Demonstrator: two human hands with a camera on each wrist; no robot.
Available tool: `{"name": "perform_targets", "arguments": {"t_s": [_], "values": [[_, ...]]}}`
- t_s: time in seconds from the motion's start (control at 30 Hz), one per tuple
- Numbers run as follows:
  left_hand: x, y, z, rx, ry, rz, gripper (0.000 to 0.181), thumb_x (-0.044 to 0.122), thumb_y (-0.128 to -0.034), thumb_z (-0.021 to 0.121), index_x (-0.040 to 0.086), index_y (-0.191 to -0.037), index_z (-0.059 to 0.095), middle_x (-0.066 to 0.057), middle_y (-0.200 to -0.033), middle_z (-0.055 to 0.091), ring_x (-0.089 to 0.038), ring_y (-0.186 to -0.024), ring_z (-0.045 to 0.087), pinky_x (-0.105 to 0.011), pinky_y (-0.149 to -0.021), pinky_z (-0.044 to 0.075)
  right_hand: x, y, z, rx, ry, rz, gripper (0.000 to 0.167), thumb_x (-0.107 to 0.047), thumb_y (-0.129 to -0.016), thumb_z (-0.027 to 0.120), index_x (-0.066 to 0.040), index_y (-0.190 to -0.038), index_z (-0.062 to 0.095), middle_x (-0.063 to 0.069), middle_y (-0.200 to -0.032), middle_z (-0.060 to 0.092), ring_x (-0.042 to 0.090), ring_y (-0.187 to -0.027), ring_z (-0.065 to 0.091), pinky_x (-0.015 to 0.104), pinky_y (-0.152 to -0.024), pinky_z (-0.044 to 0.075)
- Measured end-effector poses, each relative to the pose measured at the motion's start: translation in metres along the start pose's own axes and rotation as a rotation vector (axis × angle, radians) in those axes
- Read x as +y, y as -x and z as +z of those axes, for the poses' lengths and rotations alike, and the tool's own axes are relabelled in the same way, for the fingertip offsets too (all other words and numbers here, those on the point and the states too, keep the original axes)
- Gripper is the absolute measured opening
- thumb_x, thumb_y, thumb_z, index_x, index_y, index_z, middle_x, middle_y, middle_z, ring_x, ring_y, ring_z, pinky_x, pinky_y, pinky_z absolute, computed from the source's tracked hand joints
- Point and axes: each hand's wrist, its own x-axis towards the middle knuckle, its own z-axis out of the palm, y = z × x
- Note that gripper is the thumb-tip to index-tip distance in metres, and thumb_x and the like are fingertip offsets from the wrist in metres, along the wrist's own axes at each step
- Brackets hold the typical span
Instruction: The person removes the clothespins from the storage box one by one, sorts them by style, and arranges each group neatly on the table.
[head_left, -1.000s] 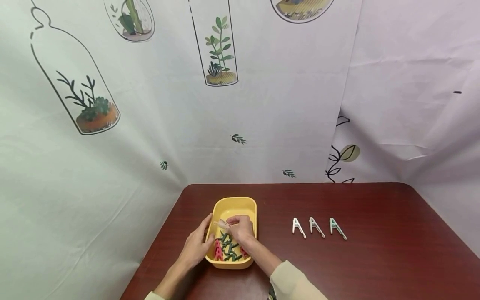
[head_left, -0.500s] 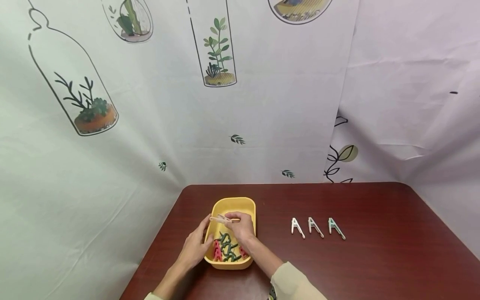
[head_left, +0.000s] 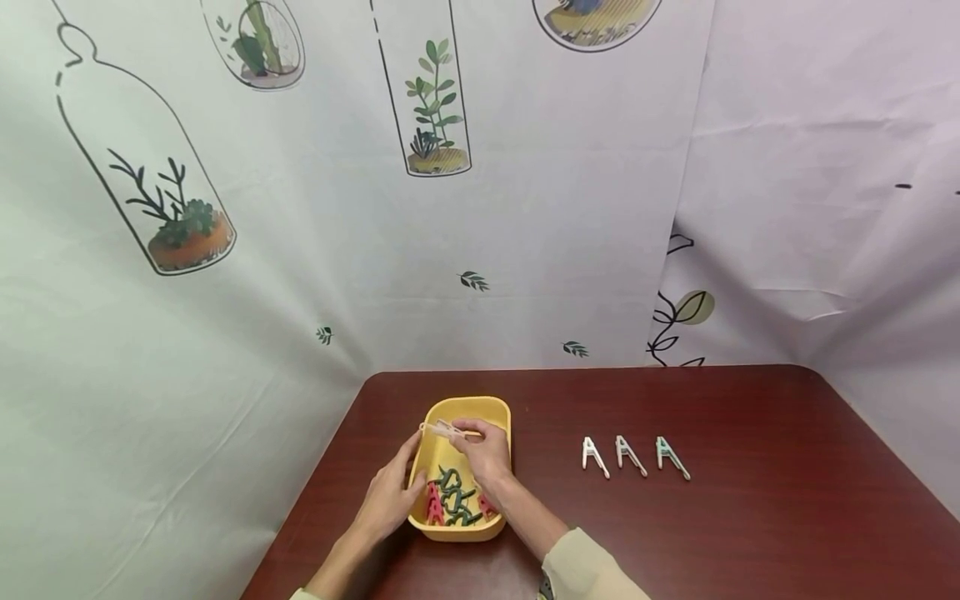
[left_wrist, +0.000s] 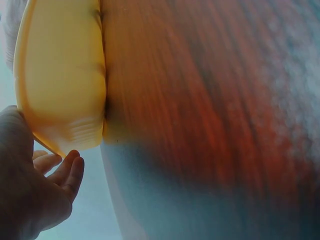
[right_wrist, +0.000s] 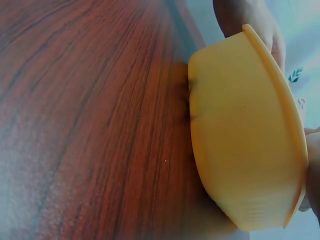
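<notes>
The yellow bin (head_left: pixel 492 410) stands on the table with red clips (head_left: pixel 435 505) and green clips (head_left: pixel 455 498) in its near part. My left hand (head_left: pixel 390 493) grips the bin's left side, thumb over the rim; in the left wrist view the left hand (left_wrist: pixel 42 185) is at the wall of the bin (left_wrist: pixel 62 75). Above the bin, my right hand (head_left: pixel 486 457) pinches a pale pinkish clip (head_left: pixel 441 428) that points left. The right wrist view shows the outer wall of the bin (right_wrist: pixel 240 130), with part of the right hand (right_wrist: pixel 314 170) at the edge.
Right of the bin, two whitish clips (head_left: pixel 591 456) (head_left: pixel 631 456) and a green-and-white clip (head_left: pixel 672 457) lie in a row on the dark red table (head_left: pixel 750 517). A printed cloth (head_left: pixel 570 208) hangs behind the table.
My right hand has lifted the pale clip from inside the bin to above its upper left part. The left hand keeps its hold on the bin.
</notes>
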Motion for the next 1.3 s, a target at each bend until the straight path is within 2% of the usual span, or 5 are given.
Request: {"name": "perform_targets", "arguments": {"t_s": [0.17,0.4,0.73,1.1,1.3], "values": [[-0.001,0.001,0.001,0.003,-0.011,0.007,0.069,0.002,-0.0975,0.071,0.007,-0.161,0.044,-0.015,-0.143,0.065,-0.026,-0.114,0.07,-0.047,-0.092,0.057,0.001,0.0,0.001,0.013,-0.07,-0.037,0.028,0.001,-0.092,0.079,0.009,-0.118,0.075,0.02,-0.105,0.077,0.016,-0.088,0.071,0.034,-0.08,0.059],[0.0,0.001,0.0,-0.001,-0.005,-0.001,0.07,0.002,-0.0977,0.07,0.009,-0.162,0.043,-0.013,-0.138,0.068,-0.026,-0.115,0.07,-0.047,-0.093,0.057,0.001,0.0,0.0,0.035,-0.148,-0.055,0.031,0.002,-0.091,0.079,0.012,-0.119,0.072,0.019,-0.111,0.076,0.016,-0.093,0.072,0.022,-0.079,0.055],[0.0,0.001,0.0,-0.002,0.0,-0.002,0.07,0.003,-0.0977,0.07,0.008,-0.162,0.043,-0.013,-0.139,0.068,-0.025,-0.114,0.07,-0.046,-0.092,0.057,0.0,0.0,0.0,0.015,-0.257,-0.042,0.036,0.003,-0.094,0.077,0.014,-0.127,0.068,0.024,-0.122,0.074,0.029,-0.114,0.073,0.028,-0.092,0.057],[0.0,0.0,0.001,-0.007,0.007,-0.007,0.069,0.003,-0.0985,0.07,0.009,-0.162,0.043,-0.014,-0.14,0.067,-0.027,-0.116,0.07,-0.048,-0.094,0.056,-0.003,-0.003,-0.003,0.013,-0.295,-0.014,0.035,0.003,-0.093,0.077,0.012,-0.125,0.071,0.02,-0.118,0.076,0.022,-0.107,0.075,0.03,-0.092,0.058],[0.0,0.0,0.001,-0.009,0.004,-0.016,0.069,0.003,-0.0987,0.069,0.009,-0.162,0.043,-0.013,-0.144,0.065,-0.026,-0.118,0.069,-0.048,-0.096,0.055,-0.009,-0.007,-0.008,0.012,-0.311,-0.037,0.031,0.004,-0.094,0.076,0.012,-0.123,0.072,0.02,-0.116,0.077,0.018,-0.103,0.075,0.03,-0.091,0.058]]}}
